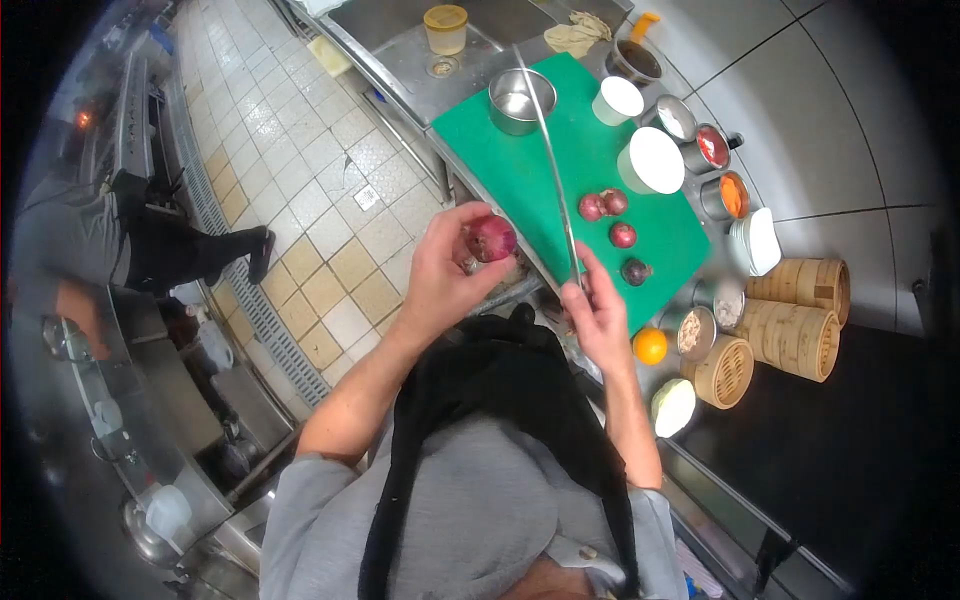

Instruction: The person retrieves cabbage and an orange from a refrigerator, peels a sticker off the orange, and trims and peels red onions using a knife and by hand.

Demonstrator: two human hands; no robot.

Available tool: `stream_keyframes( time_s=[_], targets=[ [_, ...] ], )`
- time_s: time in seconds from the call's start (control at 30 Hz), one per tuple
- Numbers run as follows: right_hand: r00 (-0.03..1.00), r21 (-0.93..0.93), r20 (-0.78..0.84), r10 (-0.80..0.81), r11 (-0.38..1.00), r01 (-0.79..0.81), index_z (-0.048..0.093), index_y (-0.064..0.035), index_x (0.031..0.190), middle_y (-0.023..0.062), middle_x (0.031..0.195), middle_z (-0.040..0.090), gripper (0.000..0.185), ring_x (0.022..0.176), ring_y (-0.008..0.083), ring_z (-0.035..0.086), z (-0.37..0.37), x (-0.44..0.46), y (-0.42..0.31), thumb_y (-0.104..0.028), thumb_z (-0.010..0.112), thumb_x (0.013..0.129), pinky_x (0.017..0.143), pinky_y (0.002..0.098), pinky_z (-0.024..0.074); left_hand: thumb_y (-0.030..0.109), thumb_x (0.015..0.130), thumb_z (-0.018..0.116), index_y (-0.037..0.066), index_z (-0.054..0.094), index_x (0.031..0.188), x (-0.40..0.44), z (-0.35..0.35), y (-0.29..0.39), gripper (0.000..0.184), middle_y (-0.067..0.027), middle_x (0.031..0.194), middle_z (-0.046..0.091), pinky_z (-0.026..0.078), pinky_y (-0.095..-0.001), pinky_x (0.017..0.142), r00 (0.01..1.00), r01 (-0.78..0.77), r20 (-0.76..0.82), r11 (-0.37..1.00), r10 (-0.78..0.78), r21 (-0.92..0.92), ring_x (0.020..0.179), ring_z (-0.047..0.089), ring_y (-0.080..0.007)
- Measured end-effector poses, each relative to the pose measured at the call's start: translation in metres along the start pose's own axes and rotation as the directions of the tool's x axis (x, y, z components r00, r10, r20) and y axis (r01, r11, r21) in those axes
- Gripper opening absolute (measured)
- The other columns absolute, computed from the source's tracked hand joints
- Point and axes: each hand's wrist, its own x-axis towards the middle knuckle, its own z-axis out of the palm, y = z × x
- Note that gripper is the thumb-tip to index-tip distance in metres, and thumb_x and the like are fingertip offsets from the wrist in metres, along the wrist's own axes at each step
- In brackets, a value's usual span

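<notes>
My left hand (441, 272) is closed around a red onion (491, 238), held in front of the counter's edge. In my right hand (600, 318) is a knife (554, 165), gripped by its handle. Its long blade points away from me over the green cutting board (530, 205), seen nearly edge-on. On the board, near the knife, lie several more red onions (622, 235), one darker than the others. A steel bowl (508, 122) stands at the board's far left, partly behind the blade. Two white bowls (652, 162) are along its right side.
Metal containers with red sauce (712, 146) and orange pieces (734, 196) line the wall. Bamboo steamers (790, 340), an orange (650, 346) and a cut cabbage (673, 407) sit at right. A yellow-lidded tub (446, 30) stands in the sink. Another person (90, 240) is at left.
</notes>
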Motion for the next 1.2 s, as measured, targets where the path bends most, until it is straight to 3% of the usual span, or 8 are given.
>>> stream_keyframes(
  time_s=[0.07,0.3,0.37,0.47,0.57,0.67,0.8,1.2],
  targets=[
    [0.999,0.014,0.015,-0.034,0.999,0.034,0.044,-0.0005,0.145,-0.0011,0.081,0.054,0.052,0.072,0.0072,0.049,-0.003,-0.001,-0.007,-0.011,0.061,0.098,0.066,0.0237,0.0426,-0.002,0.078,0.080,-0.001,0.051,0.128,-0.002,0.003,0.012,0.058,-0.0069,0.118,0.057,0.053,-0.0296,0.087,0.991,0.120,-0.024,0.948,-0.133,-0.294,0.103,0.062,-0.0157],
    [0.960,-0.129,0.026,-0.277,0.952,0.278,0.047,-0.0011,0.143,0.0014,0.076,0.049,0.052,0.066,0.0107,0.046,0.001,-0.003,-0.001,-0.009,0.065,0.095,0.064,0.0250,0.0430,0.009,0.094,0.066,0.000,0.046,0.140,-0.005,0.002,0.008,0.051,-0.0103,0.128,0.057,0.048,-0.0326,0.097,0.948,0.314,0.152,0.749,-0.279,-0.584,0.110,0.060,-0.0168],
    [0.954,-0.179,0.041,-0.296,0.938,0.298,0.048,-0.0012,0.143,0.0021,0.075,0.048,0.055,0.066,0.0115,0.045,0.002,-0.006,-0.015,-0.008,0.068,0.093,0.063,0.0248,0.0429,0.011,0.100,0.057,0.003,0.044,0.142,-0.009,-0.003,-0.001,0.045,-0.0071,0.128,0.059,0.046,-0.0335,0.100,0.857,0.499,0.368,0.406,-0.360,-0.766,0.118,0.056,-0.0160],
    [0.959,-0.271,0.081,-0.272,0.920,0.284,0.049,-0.0009,0.141,0.0072,0.080,0.058,0.060,0.068,0.0160,0.054,0.004,-0.008,-0.032,-0.008,0.073,0.088,0.064,0.0271,0.0471,0.011,0.102,0.053,0.004,0.041,0.145,-0.009,0.002,0.015,0.046,-0.0079,0.132,0.057,0.047,-0.0358,0.102,0.879,0.454,0.356,0.323,-0.318,-0.830,0.120,0.057,-0.0188],
    [0.905,-0.235,0.157,-0.395,0.875,0.422,0.046,-0.0004,0.142,0.0216,0.101,0.070,0.064,0.083,0.0326,0.071,0.013,-0.005,-0.041,-0.015,0.075,0.087,0.069,0.0380,0.0537,0.010,0.100,0.054,0.003,0.039,0.147,-0.012,0.007,0.012,0.050,-0.0094,0.137,0.054,0.046,-0.0384,0.105,0.929,0.357,0.283,0.379,-0.236,-0.854,0.124,0.055,-0.0208],
    [0.907,-0.184,0.184,-0.380,0.893,0.411,0.044,-0.0016,0.146,0.0046,0.072,0.052,0.071,0.062,0.0153,0.051,0.022,-0.007,-0.046,-0.015,0.078,0.085,0.058,0.0293,0.0435,0.009,0.098,0.058,0.002,0.037,0.148,-0.012,0.004,0.020,0.055,-0.0103,0.139,0.052,0.046,-0.0390,0.106,0.923,0.379,0.319,0.361,-0.216,-0.852,0.125,0.055,-0.0216],
    [0.932,-0.197,0.236,-0.275,0.926,0.323,0.040,-0.0019,0.148,0.0042,0.070,0.050,0.072,0.060,0.0142,0.048,0.021,-0.009,-0.045,-0.017,0.076,0.087,0.056,0.0286,0.0398,0.004,0.095,0.060,0.001,0.037,0.147,-0.015,0.001,0.017,0.058,-0.0115,0.135,0.055,0.049,-0.0363,0.102,0.930,0.365,0.303,0.422,-0.209,-0.830,0.121,0.058,-0.0214],
    [0.925,-0.183,0.285,-0.251,0.933,0.309,0.027,-0.0021,0.153,0.0134,0.062,0.050,0.072,0.054,0.0300,0.055,0.023,-0.009,-0.028,-0.023,0.065,0.095,0.054,0.0380,0.0432,0.002,0.094,0.063,-0.002,0.044,0.142,-0.023,0.004,0.013,0.052,-0.0108,0.126,0.062,0.050,-0.0300,0.096,0.932,0.337,0.191,0.544,-0.308,-0.768,0.113,0.061,-0.0173]
  ],
)
